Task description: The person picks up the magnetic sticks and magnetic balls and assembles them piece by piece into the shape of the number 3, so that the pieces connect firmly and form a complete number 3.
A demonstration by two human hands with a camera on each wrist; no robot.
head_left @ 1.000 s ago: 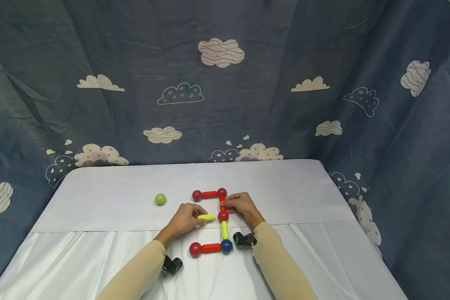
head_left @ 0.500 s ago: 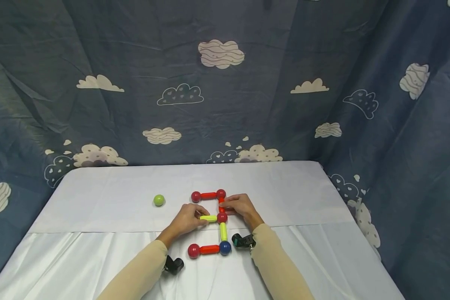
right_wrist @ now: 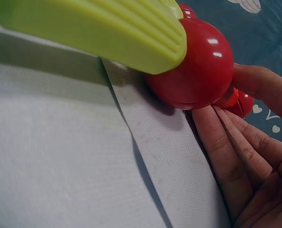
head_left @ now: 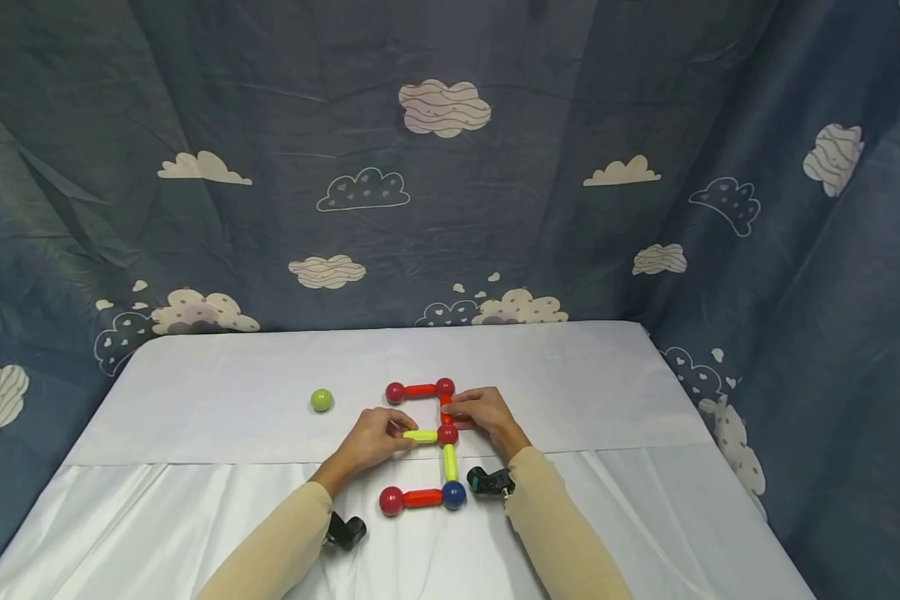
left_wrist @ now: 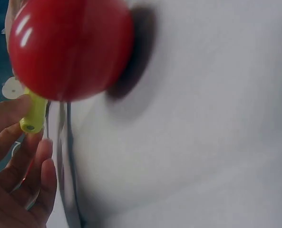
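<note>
Between thumb and fingers, my left hand [head_left: 372, 437] pinches a yellow-green rod [head_left: 423, 436]; its free end meets the middle red ball [head_left: 447, 434]. The left wrist view shows the rod's hollow near end [left_wrist: 31, 127] at the fingertips. My right hand [head_left: 487, 412] grips the upright red rod [head_left: 446, 401] just above that ball, its fingers partly covering the rod. A second yellow-green rod [head_left: 450, 463] runs from the middle ball down to a blue ball [head_left: 453, 495]. At the top, a red rod [head_left: 420, 391] links two red balls.
A lower red rod [head_left: 422, 498] joins the blue ball to a red ball [head_left: 392, 501] near my left wrist. A loose green ball [head_left: 321, 400] lies to the left on the white cloth [head_left: 232, 400]. Dark wrist cameras [head_left: 345, 531] hang below both forearms.
My left hand has brought the yellow-green rod rightward, closing the gap to the middle red ball. The right hand stays at the red rod.
</note>
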